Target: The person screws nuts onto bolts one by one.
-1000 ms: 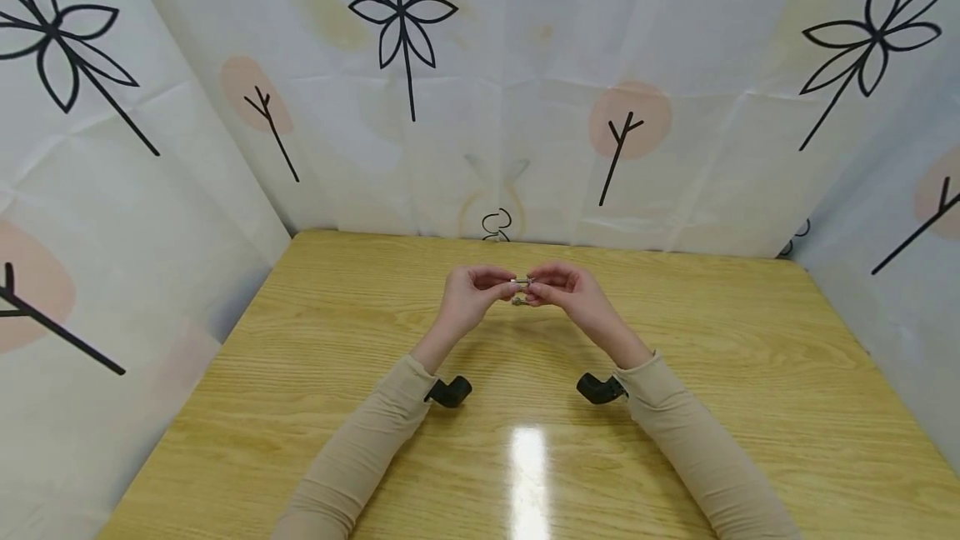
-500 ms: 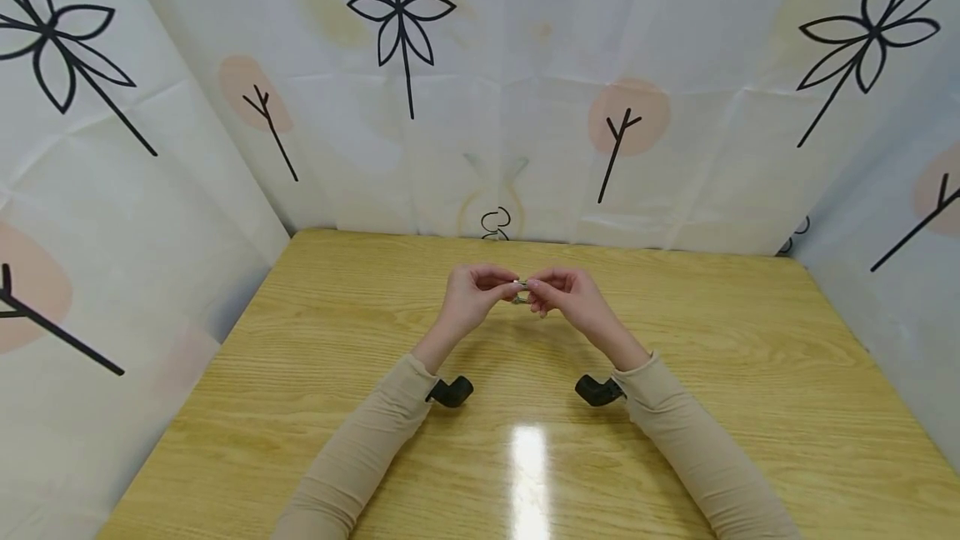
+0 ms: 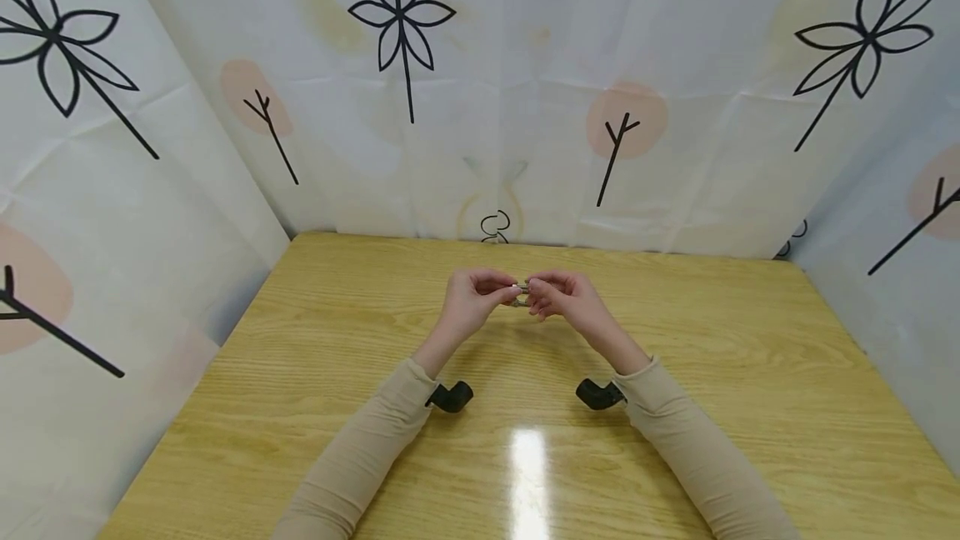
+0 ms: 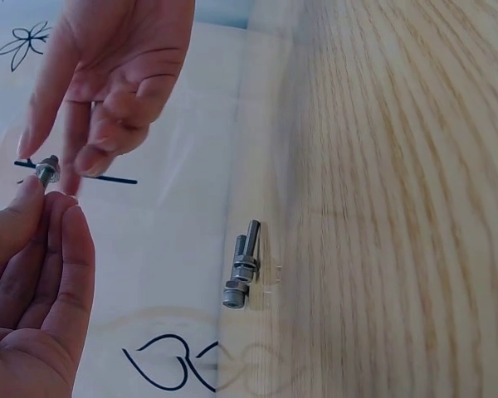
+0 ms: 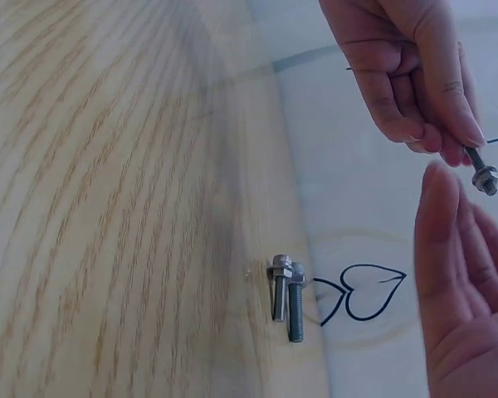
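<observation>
My left hand (image 3: pixel 468 300) pinches a small metal bolt (image 5: pixel 476 157) by one end between thumb and fingers. Near the bolt's other end sits a nut (image 5: pixel 485 178), with a short bit of thread past it. Around that nut my right hand (image 3: pixel 573 298) holds its thumb and fingers apart; gaps show on both sides in the left wrist view. Two more metal bolts, one (image 4: pixel 253 249) beside another (image 4: pixel 234 293), lie on the table beyond the hands, each with a nut close to its head. In the head view the fingers partly hide them.
The wooden table (image 3: pixel 337 440) runs back to a white cloth (image 3: pixel 330 157) printed with flowers and twigs, which also hangs at both sides. Black curved pieces at the left wrist (image 3: pixel 450 396) and right wrist (image 3: pixel 598 394) stick out over the table.
Half a second ago my right fingers closed in on the bolt's end; now they have spread and drawn slightly back from the nut. The left hand stays nearly still with the bolt.
</observation>
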Motion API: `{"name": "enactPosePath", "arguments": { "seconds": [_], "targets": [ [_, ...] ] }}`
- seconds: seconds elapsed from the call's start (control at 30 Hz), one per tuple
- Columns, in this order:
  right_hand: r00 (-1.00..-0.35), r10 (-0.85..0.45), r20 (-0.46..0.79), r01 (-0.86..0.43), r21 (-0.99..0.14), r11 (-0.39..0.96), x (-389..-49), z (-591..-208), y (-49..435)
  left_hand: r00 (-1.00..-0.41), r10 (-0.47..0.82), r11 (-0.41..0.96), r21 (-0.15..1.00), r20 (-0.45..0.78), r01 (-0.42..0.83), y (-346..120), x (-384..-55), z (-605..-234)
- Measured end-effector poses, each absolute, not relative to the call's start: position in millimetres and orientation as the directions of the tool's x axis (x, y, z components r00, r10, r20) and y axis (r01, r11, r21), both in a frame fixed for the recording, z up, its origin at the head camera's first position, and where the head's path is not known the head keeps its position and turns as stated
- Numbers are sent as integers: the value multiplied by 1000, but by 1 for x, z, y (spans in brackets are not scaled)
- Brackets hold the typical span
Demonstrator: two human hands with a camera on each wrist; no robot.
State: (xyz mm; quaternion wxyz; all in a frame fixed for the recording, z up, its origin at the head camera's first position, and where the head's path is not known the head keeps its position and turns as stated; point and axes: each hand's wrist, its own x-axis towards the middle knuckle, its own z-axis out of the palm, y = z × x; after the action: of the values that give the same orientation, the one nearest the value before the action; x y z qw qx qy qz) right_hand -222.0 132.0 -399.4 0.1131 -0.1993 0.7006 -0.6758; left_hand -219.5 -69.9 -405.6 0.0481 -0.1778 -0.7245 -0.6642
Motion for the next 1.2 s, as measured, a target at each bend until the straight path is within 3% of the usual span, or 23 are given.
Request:
{"name": "enactPosePath", "arguments": {
  "seconds": [0.1, 0.3, 0.5, 0.7, 0.9, 1.1, 1.2],
  "targets": [
    [-893, -432, 125, -127, -992, -26, -221, -400, 132, -935, 189, 55, 947, 301, 316, -70, -219, -407],
    [-883, -451, 129, -161, -986, 32, -222, -402, 132, -936, 197, 62, 949, 292, 310, -69, -217, -408],
    [-882, -446, 151, -153, -988, -31, -220, -401, 133, -939, 185, 54, 951, 290, 304, -69, -216, -408],
    [-875, -467, 130, -168, -985, 40, -221, -401, 132, -942, 182, 55, 954, 281, 295, -69, -216, -409],
    [-884, -439, 162, -158, -986, -47, -219, -401, 132, -944, 172, 35, 956, 283, 292, -68, -216, -409],
    [-885, -444, 140, -178, -983, 44, -221, -401, 131, -944, 175, 39, 956, 281, 292, -68, -216, -410],
    [-887, -440, 141, -170, -985, 28, -220, -400, 131, -946, 172, 39, 958, 274, 285, -67, -217, -411]
  ]
}}
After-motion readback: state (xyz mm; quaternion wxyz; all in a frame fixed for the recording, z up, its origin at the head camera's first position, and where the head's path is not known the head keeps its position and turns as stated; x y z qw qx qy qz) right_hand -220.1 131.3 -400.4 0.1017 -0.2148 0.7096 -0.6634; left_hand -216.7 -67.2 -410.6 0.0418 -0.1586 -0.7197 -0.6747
